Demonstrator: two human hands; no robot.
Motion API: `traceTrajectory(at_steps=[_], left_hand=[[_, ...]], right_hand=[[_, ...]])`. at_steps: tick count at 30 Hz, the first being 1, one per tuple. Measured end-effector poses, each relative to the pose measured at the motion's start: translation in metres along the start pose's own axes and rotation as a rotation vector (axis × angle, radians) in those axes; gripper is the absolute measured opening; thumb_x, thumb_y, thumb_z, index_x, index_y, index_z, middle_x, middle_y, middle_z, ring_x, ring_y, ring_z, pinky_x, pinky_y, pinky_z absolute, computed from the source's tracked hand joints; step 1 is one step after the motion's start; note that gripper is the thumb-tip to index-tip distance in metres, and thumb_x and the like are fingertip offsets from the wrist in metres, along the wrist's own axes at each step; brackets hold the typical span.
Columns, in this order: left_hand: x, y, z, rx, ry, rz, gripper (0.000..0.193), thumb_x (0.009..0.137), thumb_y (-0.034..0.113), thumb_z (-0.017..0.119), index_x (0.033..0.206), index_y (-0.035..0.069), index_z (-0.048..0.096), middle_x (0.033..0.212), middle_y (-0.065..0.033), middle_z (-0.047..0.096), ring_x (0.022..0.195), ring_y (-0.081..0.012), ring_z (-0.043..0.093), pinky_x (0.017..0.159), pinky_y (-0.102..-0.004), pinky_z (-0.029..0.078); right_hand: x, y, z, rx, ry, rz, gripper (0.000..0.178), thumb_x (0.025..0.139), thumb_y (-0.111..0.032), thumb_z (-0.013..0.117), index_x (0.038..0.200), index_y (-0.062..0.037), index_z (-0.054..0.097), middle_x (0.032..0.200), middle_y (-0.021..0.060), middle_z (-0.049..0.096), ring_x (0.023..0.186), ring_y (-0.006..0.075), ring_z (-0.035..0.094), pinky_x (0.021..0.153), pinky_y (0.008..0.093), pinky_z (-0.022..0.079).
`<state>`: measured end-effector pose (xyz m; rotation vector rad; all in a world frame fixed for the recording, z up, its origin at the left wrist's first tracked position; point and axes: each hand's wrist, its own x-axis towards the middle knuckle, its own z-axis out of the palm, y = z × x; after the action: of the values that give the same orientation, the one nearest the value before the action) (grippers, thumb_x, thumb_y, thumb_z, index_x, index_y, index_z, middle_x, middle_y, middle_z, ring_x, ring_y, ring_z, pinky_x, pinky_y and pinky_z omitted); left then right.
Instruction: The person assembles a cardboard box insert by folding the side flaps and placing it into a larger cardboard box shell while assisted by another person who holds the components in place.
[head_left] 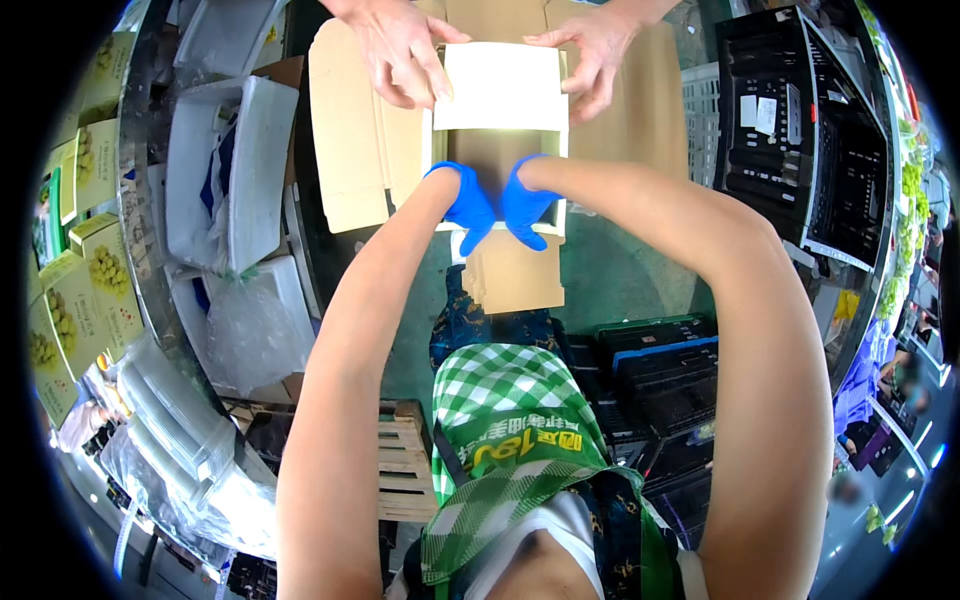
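In front of me stands an open box [562, 185] with pale walls and a brown inside. My left hand [466, 208], in a blue glove, grips its near wall close to the left corner, thumb hanging outside. Beside it my right hand [528, 205], also blue-gloved, holds the same wall toward the right corner. The fingers inside the box are partly hidden. A white rectangular panel [505, 88] covers the far part of the box. Another person's bare hands, one at the panel's left [400, 60] and one at its right [592, 55], touch its sides.
Flattened brown cardboard [345, 130] spreads around the box, and a brown flap [515, 275] hangs at its near side. White foam bins [225, 170] stand left, beside printed grape cartons [85, 290]. Black crates [765, 120] are right; more crates [665, 370] and a wooden pallet [405, 470] lie nearer.
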<state>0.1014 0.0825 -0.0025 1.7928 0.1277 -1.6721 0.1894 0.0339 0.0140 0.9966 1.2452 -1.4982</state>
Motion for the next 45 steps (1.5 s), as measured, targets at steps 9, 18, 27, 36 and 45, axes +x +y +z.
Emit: traceTrajectory(at_steps=[9, 18, 27, 36, 45], left_hand=[[0.004, 0.027, 0.014, 0.091, 0.125, -0.300, 0.044, 0.071, 0.020, 0.060, 0.114, 0.012, 0.061, 0.111, -0.0111, 0.061, 0.096, -0.0300, 0.059, 0.082, -0.0405, 0.048], [0.024, 0.032, 0.009, 0.184, 0.059, -0.339, 0.050, 0.071, 0.028, 0.061, 0.120, 0.019, 0.059, 0.122, -0.0029, 0.057, 0.119, -0.0225, 0.047, 0.105, -0.0493, 0.022], [-0.017, 0.013, -0.009, 0.108, -0.016, -0.167, 0.070, 0.054, 0.023, 0.075, 0.120, 0.008, 0.060, 0.130, -0.0146, 0.052, 0.115, -0.0289, 0.052, 0.093, -0.0406, 0.044], [-0.024, 0.027, 0.009, 0.167, 0.319, -0.086, 0.047, 0.060, 0.018, 0.072, 0.107, 0.012, 0.067, 0.112, -0.0108, 0.062, 0.104, -0.0251, 0.058, 0.089, -0.0374, 0.041], [-0.011, 0.003, 0.129, -0.656, 1.689, 0.327, 0.064, 0.069, 0.021, 0.078, 0.127, 0.015, 0.052, 0.146, -0.0216, 0.022, 0.136, -0.0407, 0.019, 0.109, -0.0477, 0.023]], right_hand=[[-0.004, -0.010, 0.020, -0.146, 0.210, 0.000, 0.045, 0.053, -0.010, 0.066, 0.098, -0.0098, 0.065, 0.102, 0.0164, 0.061, 0.090, 0.0307, 0.057, 0.075, 0.0413, 0.045], [-0.014, -0.016, 0.009, -0.142, 0.222, 0.078, 0.032, 0.054, -0.011, 0.068, 0.085, -0.0111, 0.065, 0.085, 0.0130, 0.061, 0.077, 0.0276, 0.057, 0.069, 0.0392, 0.045], [-0.013, -0.002, -0.005, 0.120, -0.040, 0.076, 0.047, 0.051, -0.013, 0.073, 0.097, -0.0108, 0.062, 0.105, 0.0133, 0.055, 0.096, 0.0266, 0.052, 0.079, 0.0387, 0.043], [-0.013, -0.008, 0.000, -0.043, -0.022, -0.018, 0.023, 0.051, -0.009, 0.070, 0.074, -0.0101, 0.067, 0.084, 0.0113, 0.064, 0.071, 0.0249, 0.059, 0.064, 0.0369, 0.046], [-0.011, -0.008, 0.017, -0.095, 0.178, -0.001, 0.030, 0.047, -0.012, 0.059, 0.074, -0.0081, 0.070, 0.088, 0.0136, 0.065, 0.073, 0.0270, 0.060, 0.059, 0.0403, 0.046]])
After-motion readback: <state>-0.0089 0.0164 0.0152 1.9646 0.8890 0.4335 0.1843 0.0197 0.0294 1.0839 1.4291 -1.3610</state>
